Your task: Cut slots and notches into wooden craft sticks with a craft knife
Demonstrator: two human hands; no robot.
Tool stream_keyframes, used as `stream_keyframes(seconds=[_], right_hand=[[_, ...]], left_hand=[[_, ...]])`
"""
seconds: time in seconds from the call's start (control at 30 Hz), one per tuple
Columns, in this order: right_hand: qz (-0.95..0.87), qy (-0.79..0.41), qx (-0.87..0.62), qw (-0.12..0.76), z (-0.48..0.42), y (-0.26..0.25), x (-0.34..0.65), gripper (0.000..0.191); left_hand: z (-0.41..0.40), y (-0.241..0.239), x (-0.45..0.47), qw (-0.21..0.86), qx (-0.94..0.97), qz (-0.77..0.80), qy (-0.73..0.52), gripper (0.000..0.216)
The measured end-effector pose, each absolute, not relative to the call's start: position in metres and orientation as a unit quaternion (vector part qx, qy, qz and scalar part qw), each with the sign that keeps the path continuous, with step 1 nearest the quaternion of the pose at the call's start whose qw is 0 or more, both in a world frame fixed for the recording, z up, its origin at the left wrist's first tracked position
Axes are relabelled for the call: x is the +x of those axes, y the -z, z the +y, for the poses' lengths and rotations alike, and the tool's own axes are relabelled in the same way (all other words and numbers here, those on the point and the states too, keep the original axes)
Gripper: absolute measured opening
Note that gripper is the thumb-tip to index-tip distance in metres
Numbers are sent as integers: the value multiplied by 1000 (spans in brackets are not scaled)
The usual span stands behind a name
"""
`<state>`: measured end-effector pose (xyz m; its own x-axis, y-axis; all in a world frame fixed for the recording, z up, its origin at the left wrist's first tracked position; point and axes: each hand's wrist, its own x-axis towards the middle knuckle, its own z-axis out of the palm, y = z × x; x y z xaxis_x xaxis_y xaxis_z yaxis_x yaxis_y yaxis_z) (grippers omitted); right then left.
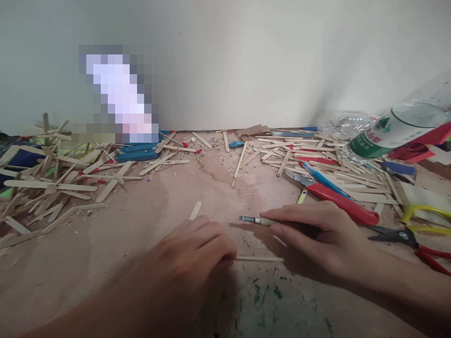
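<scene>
My left hand (202,246) is closed over a thin wooden stick (260,258), which sticks out to the right just above the tabletop or on it; I cannot tell which. My fingertips are hidden on the far side of that hand. Behind its knuckles the rounded end of a craft stick (196,210) shows. My right hand (326,232) grips a carving knife (251,219) by its handle, with the short metal blade pointing left. The blade is apart from the thin stick and beyond it.
Craft sticks (52,185) lie heaped at the left, with more (299,145) at the back right. Near my right hand are a red utility knife (343,205), a blue pen (326,180) and scissors (401,235). A plastic bottle (369,141) leans behind them. A pale wall (246,65) closes off the back.
</scene>
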<state>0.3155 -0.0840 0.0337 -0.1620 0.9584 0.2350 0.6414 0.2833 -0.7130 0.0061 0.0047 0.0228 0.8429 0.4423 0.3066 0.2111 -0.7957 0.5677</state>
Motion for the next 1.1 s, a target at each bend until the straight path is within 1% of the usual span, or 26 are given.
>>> stream_keyframes(seconds=[0.07,0.13,0.33,0.5,0.7,0.77,0.83,0.93,1.0,1.1], right_hand=[[-721,-227,-556,346,-83,-35,316,30],[-715,-221,-561,355,-82,-36,316,31],[-717,-210,-562,356,-84,-37,316,27],[-699,-234,-574,356,-84,-36,315,28],[-697,-233,-580,352,-85,-36,317,27],[-705,-218,-576,351,-86,-35,319,28],[-715,-191,-570,356,-88,-32,321,34],[-723,-140,-561,379,-89,-26,325,44],[-722,-120,-551,400,-90,-25,327,45],[-709,-126,-541,434,-94,-27,329,47]], left_hand=[[6,-21,6,282,902,189,-267,32],[8,-22,5,291,891,207,-280,29],[7,-29,5,323,880,205,-281,28],[3,-18,3,348,889,180,-237,28],[3,0,-3,274,920,166,-224,35],[3,0,-3,268,924,164,-220,34],[3,-2,-2,268,925,165,-212,34],[2,-5,1,260,928,170,-204,38],[2,-6,2,247,930,171,-211,39],[1,-5,2,228,930,170,-234,37]])
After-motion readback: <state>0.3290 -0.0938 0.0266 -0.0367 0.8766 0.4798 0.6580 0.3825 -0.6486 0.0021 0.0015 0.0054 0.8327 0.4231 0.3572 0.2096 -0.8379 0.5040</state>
